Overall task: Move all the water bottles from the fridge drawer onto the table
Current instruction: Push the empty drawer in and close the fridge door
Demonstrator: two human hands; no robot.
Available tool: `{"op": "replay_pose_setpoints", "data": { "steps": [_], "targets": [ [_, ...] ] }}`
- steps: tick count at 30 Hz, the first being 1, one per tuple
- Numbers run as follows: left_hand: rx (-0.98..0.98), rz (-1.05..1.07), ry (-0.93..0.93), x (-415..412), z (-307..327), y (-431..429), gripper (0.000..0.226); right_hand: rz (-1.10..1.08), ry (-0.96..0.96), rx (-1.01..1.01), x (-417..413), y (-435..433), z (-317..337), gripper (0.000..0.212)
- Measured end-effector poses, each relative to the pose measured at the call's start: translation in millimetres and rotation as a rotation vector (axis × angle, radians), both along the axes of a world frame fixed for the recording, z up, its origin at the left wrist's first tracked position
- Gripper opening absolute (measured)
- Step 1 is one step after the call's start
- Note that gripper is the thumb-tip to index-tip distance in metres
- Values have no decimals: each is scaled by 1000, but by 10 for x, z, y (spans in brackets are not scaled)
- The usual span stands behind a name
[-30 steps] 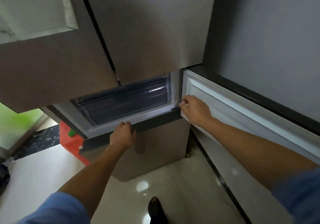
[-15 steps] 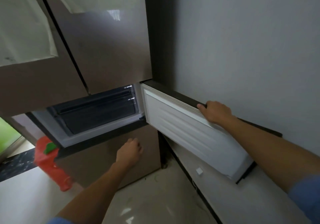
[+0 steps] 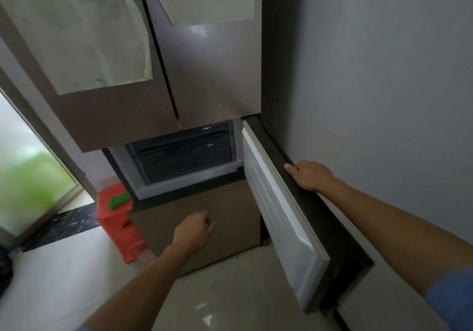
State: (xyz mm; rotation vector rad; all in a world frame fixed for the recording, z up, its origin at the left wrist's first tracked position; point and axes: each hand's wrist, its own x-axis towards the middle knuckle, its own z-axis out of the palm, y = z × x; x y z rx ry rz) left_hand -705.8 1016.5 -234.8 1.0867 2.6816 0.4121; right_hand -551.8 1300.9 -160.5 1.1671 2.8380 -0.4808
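A tall brown fridge [image 3: 204, 74] stands against the wall. Its small middle door [image 3: 279, 218], white inside, is swung open to the right. My right hand [image 3: 311, 175] rests on that door's dark top edge, fingers curled over it. Behind the door a dark clear drawer [image 3: 184, 157] sits shut in its compartment; I cannot see any water bottles through it. My left hand [image 3: 193, 229] hangs loosely curled in front of the lower brown panel [image 3: 194, 218], holding nothing.
A grey wall [image 3: 371, 74] runs along the right, close behind the open door. A red plastic stool [image 3: 119, 223] with a green item on it stands left of the fridge. A frosted glass door [image 3: 28, 172] is at far left. Pale glossy floor lies below.
The small door has swung further open towards the wall with my right hand on its top edge. My left hand has left the compartment's front ledge and dropped lower.
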Motion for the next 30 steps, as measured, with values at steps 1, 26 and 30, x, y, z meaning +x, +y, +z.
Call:
{"op": "replay_pose_setpoints", "data": {
  "steps": [1,26,30],
  "targets": [
    [8,14,-7,-42,18,-117,26,10,29,9,-83,-168,-24,66],
    [776,697,-146,-1882,152,-1357,20,456,194,41,-2830,-1669,-459,38],
    [747,777,-35,-2364,111,-1188,37,504,179,116,-3273,-1579,-503,43]
  ]
}}
